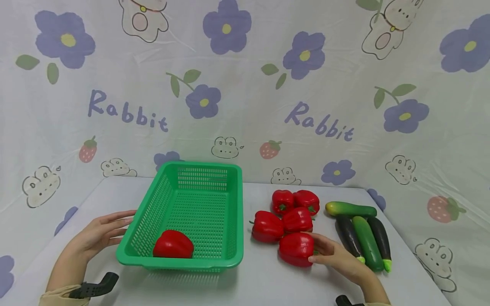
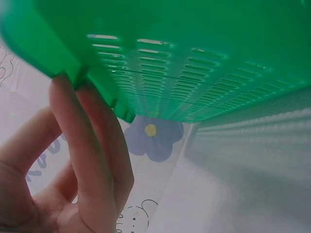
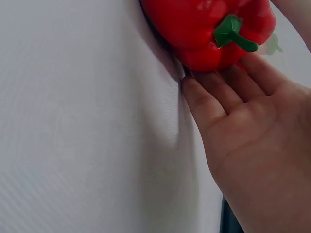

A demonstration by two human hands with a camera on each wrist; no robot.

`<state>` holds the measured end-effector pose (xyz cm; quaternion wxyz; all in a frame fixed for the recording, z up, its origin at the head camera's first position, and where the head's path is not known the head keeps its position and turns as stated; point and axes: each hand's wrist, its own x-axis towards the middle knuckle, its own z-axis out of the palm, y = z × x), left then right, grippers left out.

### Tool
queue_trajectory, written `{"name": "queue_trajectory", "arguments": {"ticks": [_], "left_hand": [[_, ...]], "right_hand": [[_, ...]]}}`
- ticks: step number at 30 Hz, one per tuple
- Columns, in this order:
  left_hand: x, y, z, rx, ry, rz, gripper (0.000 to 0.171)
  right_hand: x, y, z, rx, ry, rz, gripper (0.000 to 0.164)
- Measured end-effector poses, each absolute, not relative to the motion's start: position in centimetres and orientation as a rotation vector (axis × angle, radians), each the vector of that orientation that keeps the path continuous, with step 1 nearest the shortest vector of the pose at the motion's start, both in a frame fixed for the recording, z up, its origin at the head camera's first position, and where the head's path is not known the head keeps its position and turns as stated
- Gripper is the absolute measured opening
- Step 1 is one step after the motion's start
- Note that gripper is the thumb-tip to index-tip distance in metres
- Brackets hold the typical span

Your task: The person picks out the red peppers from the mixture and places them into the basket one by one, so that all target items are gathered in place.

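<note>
A green plastic basket (image 1: 229, 212) stands left of centre in the head view, with one red bell pepper (image 1: 173, 244) lying at its near end. My left hand (image 1: 100, 233) is at the basket's left side, its fingertips touching the rim from outside in the left wrist view. With my right hand (image 1: 340, 257) I hold the nearest red bell pepper (image 1: 295, 250), thumb on its near side and fingers on its far side. Its green stem (image 3: 233, 34) points toward the palm in the right wrist view, and the fingertips are partly hidden behind the pepper.
Several more red bell peppers (image 1: 266, 226) are grouped just behind the held one. To the right lie two cucumbers (image 1: 366, 242) and two dark eggplants (image 1: 349, 236). A printed cloth (image 1: 245, 106) hangs behind the white table (image 1: 264, 280).
</note>
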<state>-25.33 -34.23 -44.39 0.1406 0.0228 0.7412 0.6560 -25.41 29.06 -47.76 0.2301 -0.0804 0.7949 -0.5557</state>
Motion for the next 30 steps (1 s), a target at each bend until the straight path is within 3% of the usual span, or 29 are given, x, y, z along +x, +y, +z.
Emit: {"name": "queue_trajectory", "arguments": {"ticks": [30], "left_hand": [[-25.4,-34.0,-44.4,0.03,2.194,1.864,0.036]], "right_hand": [[-25.2,28.7,-47.1,-0.168,2.282,-1.526,0.081]]}}
